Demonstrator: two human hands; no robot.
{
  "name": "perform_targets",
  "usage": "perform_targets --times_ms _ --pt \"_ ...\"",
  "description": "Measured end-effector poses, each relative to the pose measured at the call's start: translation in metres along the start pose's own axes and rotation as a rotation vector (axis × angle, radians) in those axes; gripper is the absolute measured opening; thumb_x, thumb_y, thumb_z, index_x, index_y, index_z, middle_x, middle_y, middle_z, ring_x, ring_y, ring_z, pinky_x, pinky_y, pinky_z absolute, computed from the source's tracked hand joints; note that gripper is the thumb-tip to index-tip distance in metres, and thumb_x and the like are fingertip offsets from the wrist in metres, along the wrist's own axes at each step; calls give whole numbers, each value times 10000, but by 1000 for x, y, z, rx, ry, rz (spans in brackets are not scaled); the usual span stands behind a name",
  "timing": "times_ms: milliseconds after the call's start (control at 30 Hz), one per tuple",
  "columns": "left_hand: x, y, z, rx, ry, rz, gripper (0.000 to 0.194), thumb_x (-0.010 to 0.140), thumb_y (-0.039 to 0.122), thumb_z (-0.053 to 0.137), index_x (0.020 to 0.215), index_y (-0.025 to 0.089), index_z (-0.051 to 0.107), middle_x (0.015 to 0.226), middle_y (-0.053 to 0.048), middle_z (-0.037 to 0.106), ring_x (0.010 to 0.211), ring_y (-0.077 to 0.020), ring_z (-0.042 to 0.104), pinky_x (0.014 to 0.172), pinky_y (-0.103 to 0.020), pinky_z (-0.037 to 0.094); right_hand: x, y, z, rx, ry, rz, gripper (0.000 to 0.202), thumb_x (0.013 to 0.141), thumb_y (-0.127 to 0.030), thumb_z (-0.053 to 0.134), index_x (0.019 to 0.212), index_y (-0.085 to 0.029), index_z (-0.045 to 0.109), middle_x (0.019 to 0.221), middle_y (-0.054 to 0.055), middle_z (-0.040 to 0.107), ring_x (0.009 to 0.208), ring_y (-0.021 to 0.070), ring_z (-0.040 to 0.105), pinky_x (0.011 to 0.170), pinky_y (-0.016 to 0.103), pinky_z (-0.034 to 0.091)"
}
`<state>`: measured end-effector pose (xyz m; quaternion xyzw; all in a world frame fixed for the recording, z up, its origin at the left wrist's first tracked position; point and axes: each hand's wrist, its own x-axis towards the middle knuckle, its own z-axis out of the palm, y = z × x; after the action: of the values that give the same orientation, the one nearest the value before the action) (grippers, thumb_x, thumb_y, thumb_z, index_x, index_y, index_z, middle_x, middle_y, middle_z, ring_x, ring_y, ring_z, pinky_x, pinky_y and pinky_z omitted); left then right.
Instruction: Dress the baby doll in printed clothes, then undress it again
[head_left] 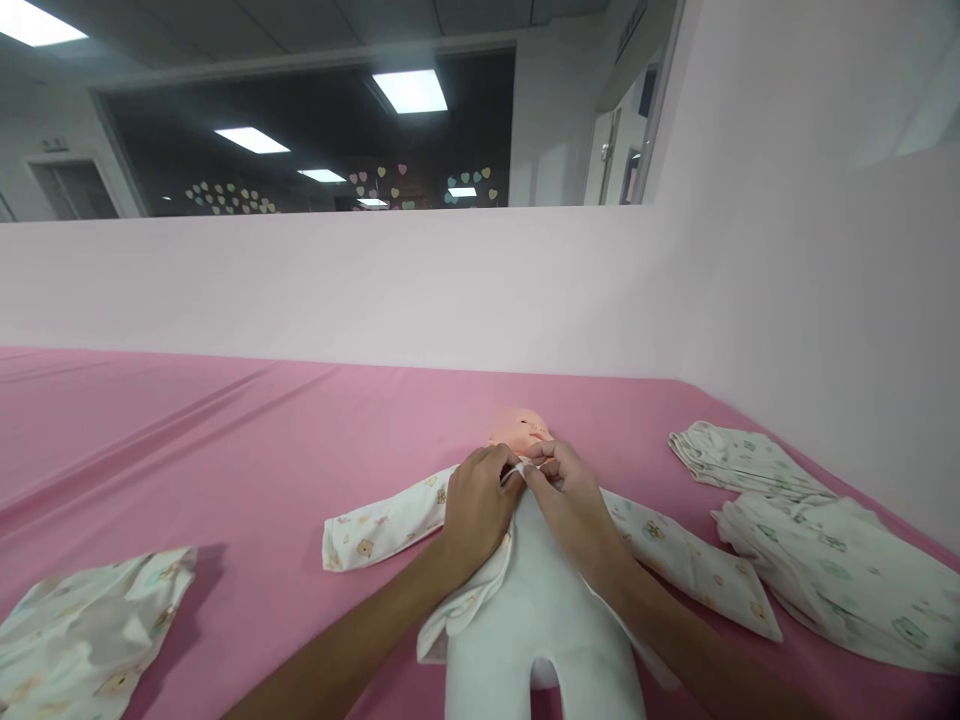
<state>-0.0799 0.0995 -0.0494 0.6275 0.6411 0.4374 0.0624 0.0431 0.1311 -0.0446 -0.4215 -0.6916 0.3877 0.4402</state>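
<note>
A doll with a pinkish head point(519, 429) and a white cloth body point(540, 600) lies on its back, legs toward me. It wears a white printed top point(397, 522), with both sleeves spread sideways and the front lying apart over the belly. Just below the doll's chin, my left hand point(484, 505) pinches the top's neckline edge. My right hand point(570, 500) is closed on the same neckline from the other side, fingertips nearly touching those of my left. The exact spot between the fingertips is partly hidden.
The doll lies on a pink sheet point(262, 450). Folded printed cloths point(832, 570) lie at the right near the wall point(840, 300). Another printed cloth point(97, 630) is at the lower left. Behind the low white wall point(337, 290) is a dark window point(315, 130).
</note>
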Motion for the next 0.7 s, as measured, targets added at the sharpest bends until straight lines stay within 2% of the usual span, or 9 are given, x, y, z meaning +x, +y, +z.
perform_targets --times_ms 133,233,333,400,467,600,700 --pt "1 3 -2 -17 -15 -36 199 917 304 479 753 211 542 825 25 652 776 -156 543 638 -255 316 -1 0 -1 51 9 -2 221 872 -335 523 1052 -236 606 952 -3 628 903 159 587 827 298 450" --pt "2 7 -8 74 -42 -75 135 907 289 452 839 211 540 869 -1 655 801 -176 560 646 -269 330 -4 -1 -7 30 12 38 262 877 -357 515 1098 -234 581 979 13 622 907 174 591 820 312 459" --pt "2 14 -21 332 -140 -73 122 882 262 409 796 205 474 841 -27 636 721 -195 543 592 -288 291 -14 -8 -15 -272 21 -6 262 845 -281 531 1094 -210 571 1027 42 591 946 206 552 837 348 429" --pt "2 19 -33 489 -234 -43 175 875 269 380 711 210 399 768 -25 602 638 -189 497 555 -294 253 -22 -15 -19 -539 -25 -82 193 833 -193 504 1005 -195 590 1005 46 590 953 219 525 851 368 391" --pt "1 24 -45 562 -306 -13 221 864 286 376 660 212 336 702 -14 554 581 -172 437 530 -296 233 -30 -22 -22 -710 -86 -123 140 847 -150 460 884 -188 589 937 37 601 913 214 516 834 366 363" --pt "0 28 -62 473 -434 3 273 792 304 452 620 200 268 604 23 432 522 -134 317 496 -287 210 -35 -28 -26 -796 -106 -93 124 858 -161 453 782 -182 548 891 30 606 870 202 516 786 339 338" --pt "0 30 -69 363 -500 16 273 729 233 475 619 192 229 581 36 349 510 -117 256 480 -282 186 -32 -25 -29 -803 -90 -69 80 850 -190 468 794 -180 524 908 34 601 857 197 520 739 319 322"
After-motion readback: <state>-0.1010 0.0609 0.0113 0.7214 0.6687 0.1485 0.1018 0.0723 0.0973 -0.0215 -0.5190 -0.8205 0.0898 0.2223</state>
